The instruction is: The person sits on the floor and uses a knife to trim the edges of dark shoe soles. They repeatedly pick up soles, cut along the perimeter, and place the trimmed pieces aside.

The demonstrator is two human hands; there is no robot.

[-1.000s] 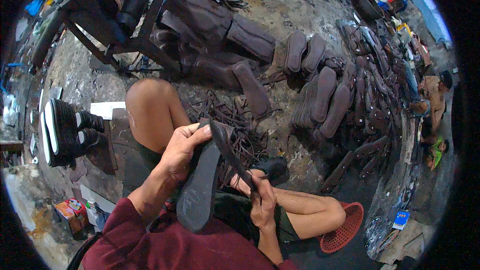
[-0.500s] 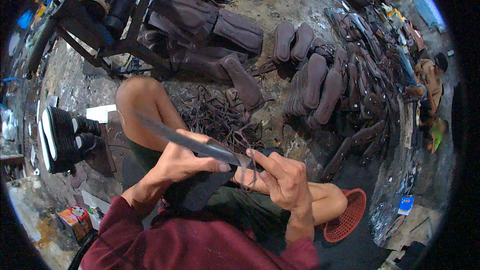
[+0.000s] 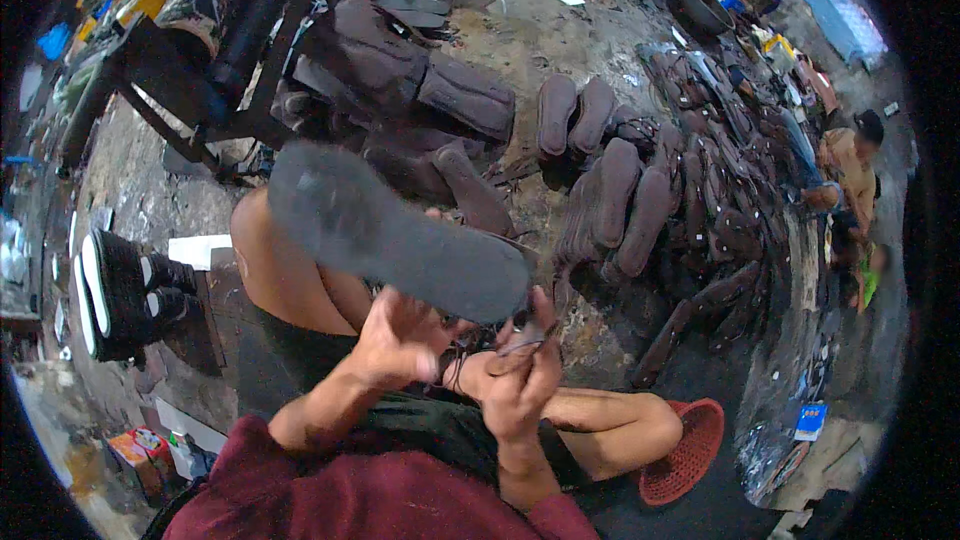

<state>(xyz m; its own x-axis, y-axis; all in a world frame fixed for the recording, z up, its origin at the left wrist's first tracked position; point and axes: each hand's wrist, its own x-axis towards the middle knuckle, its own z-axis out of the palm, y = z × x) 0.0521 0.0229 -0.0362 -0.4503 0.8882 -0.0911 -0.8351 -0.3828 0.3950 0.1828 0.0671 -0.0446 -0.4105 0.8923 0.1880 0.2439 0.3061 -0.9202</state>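
Observation:
A dark grey shoe sole [image 3: 390,230] is raised above my lap, its broad flat face turned up and one end pointing to the far left. My left hand [image 3: 400,340] is under its near edge, thumb blurred; fingertips show past the far edge, so the fingers wrap behind it. At the sole's right end, my right hand [image 3: 522,370] is closed, gripping that end with a thin dark strap by its fingers. The sole hides part of both hands' fingers.
Stacked brown soles [image 3: 612,190] stand ahead to the right, beside a large heap of strapped pieces [image 3: 715,180]. Black sandals [image 3: 125,290] sit at left. A dark metal frame [image 3: 190,90] stands far left, a red basket [image 3: 685,450] by my right knee. Another person [image 3: 855,165] is far right.
The sole has turned from edge-on to broad face up and swung outward. My right hand has moved left and nearer to me; my left hand has shifted right, beneath the sole.

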